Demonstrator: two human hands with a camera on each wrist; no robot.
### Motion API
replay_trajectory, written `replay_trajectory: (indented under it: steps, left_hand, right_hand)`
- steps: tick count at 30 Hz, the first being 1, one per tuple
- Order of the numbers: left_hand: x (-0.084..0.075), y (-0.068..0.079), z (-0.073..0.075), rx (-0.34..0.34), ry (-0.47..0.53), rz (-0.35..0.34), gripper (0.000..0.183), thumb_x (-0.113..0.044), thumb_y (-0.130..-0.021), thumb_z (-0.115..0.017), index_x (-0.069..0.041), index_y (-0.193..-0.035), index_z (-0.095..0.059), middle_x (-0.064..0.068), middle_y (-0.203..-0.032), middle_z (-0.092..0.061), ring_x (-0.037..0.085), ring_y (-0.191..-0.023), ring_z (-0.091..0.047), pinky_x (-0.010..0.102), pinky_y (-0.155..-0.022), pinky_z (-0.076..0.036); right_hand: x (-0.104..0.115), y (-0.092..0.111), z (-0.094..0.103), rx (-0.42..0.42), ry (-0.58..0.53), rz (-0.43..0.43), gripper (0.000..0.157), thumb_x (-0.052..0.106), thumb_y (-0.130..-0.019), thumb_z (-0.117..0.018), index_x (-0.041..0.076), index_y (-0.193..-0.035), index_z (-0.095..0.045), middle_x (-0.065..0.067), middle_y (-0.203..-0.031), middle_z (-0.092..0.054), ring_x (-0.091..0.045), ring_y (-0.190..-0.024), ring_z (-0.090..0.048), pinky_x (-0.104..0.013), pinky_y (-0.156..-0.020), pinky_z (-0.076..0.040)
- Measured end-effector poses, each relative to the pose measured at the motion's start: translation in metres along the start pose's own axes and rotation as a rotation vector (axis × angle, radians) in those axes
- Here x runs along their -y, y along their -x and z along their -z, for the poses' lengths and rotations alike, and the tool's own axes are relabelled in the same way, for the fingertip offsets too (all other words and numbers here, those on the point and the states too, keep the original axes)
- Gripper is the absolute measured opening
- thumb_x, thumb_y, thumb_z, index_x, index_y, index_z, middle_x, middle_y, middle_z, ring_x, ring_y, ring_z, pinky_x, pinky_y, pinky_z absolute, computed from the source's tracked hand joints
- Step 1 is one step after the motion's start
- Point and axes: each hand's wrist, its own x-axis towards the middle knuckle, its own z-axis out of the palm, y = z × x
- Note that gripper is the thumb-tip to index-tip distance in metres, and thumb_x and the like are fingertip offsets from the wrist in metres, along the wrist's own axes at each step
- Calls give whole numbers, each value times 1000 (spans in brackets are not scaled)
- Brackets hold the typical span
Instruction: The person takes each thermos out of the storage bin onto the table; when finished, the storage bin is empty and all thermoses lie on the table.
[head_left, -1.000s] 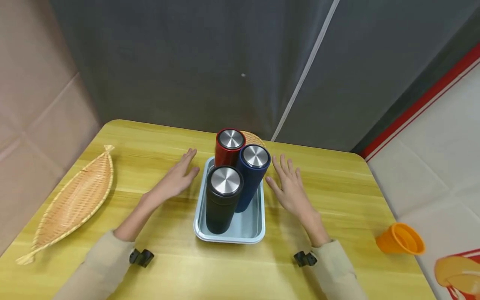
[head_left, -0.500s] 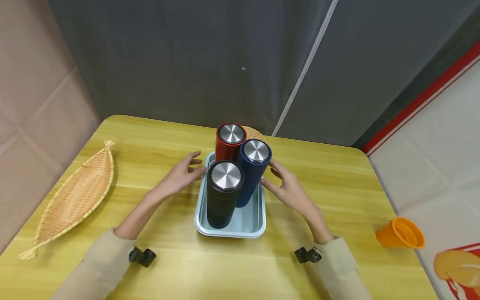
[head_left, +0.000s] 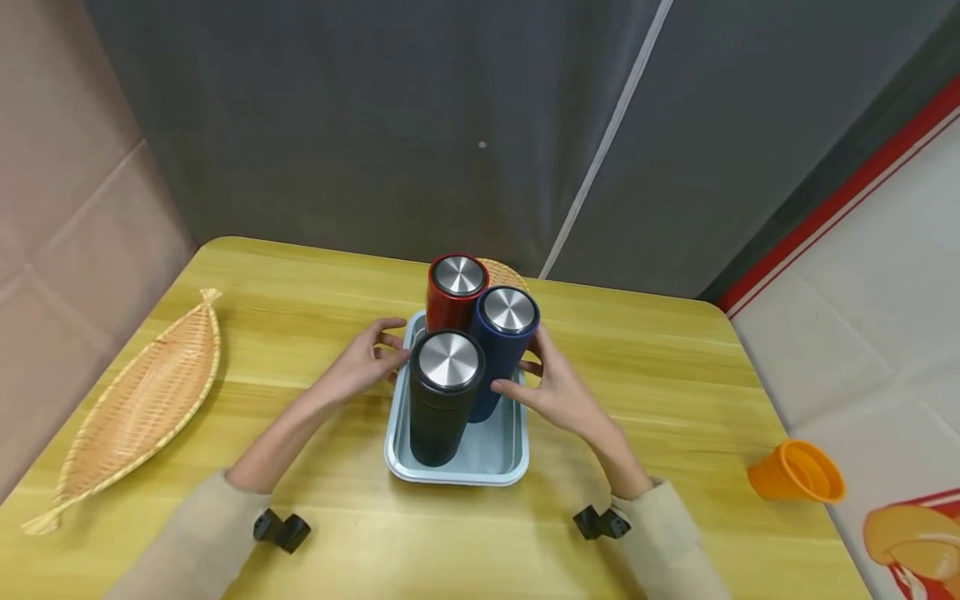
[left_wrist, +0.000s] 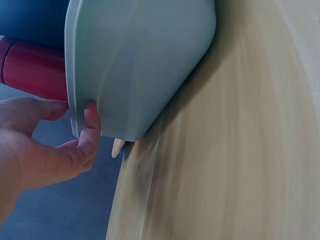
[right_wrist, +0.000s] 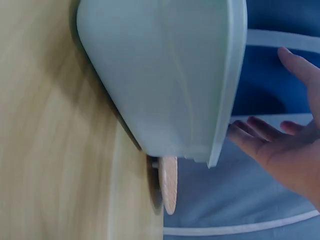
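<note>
Three thermos bottles with brushed metal lids stand upright in a pale blue-grey tray [head_left: 491, 467]: a black thermos [head_left: 437, 429] nearest, a blue thermos [head_left: 498, 346] on the right, a red thermos [head_left: 448, 310] at the back. My left hand [head_left: 365, 358] pinches the tray's left rim; the left wrist view has the thumb on the inner side and fingers [left_wrist: 90, 130] against the outer wall. Around the blue thermos curves my right hand [head_left: 553, 385], thumb in front and fingers partly hidden behind. In the right wrist view its thumb and fingers [right_wrist: 250, 132] are spread apart.
A boat-shaped wicker basket [head_left: 146, 404] lies on the left of the wooden table [head_left: 360, 542]. Behind the bottles shows a round woven piece [head_left: 504, 275]. An orange cup [head_left: 797, 472] is at the right edge. A dark grey curtain [head_left: 375, 125] closes off the back.
Both hands have come in from beside the tray, their fingers bending. The left has reached the tray's rim; the right has moved inward around the blue thermos. The bottles and tray keep their places.
</note>
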Motion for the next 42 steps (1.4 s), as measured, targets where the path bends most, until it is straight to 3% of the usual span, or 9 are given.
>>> replay_trajectory:
  steps: [13,19,23,30,42]
  left_hand:
    - [5,-5,-4,-29,134,43,58,-2,-92,-58,-2,-144,-33,22,-113,-47,20,-74,-57,33,-66,-55]
    - [6,-5,-4,-22,158,56,59,-2,-92,-58,-2,-145,-32,21,-114,-46,19,-75,-57,32,-67,-55]
    - [7,-7,-4,-18,166,66,59,-2,-92,-58,-4,-145,-32,21,-114,-46,20,-77,-58,31,-67,-55]
    - [6,-9,-2,-12,177,74,59,-1,-93,-57,-4,-146,-31,21,-116,-46,19,-78,-59,31,-69,-55]
    - [8,-10,-2,1,218,80,59,-1,-93,-56,-5,-145,-31,22,-116,-46,21,-81,-57,33,-71,-55]
  right_hand:
    - [1,-4,-12,-89,-52,22,92,3,-75,-82,15,-149,-28,-10,-139,-46,-29,-118,-51,-43,-88,-53]
    - [1,-5,-13,-103,-42,-4,90,3,-74,-83,12,-147,-31,-10,-139,-47,-28,-117,-52,-41,-87,-53]
    - [13,-4,-13,-121,-43,-23,87,-3,-74,-80,4,-146,-31,-17,-138,-47,-32,-117,-52,-44,-87,-53]
    - [3,-7,-14,-149,-39,42,86,4,-73,-83,11,-145,-36,-10,-135,-51,-25,-115,-54,-36,-84,-55]
    - [20,-13,-4,-157,-43,80,84,1,-75,-81,8,-145,-36,-12,-135,-51,-26,-115,-54,-36,-82,-55]
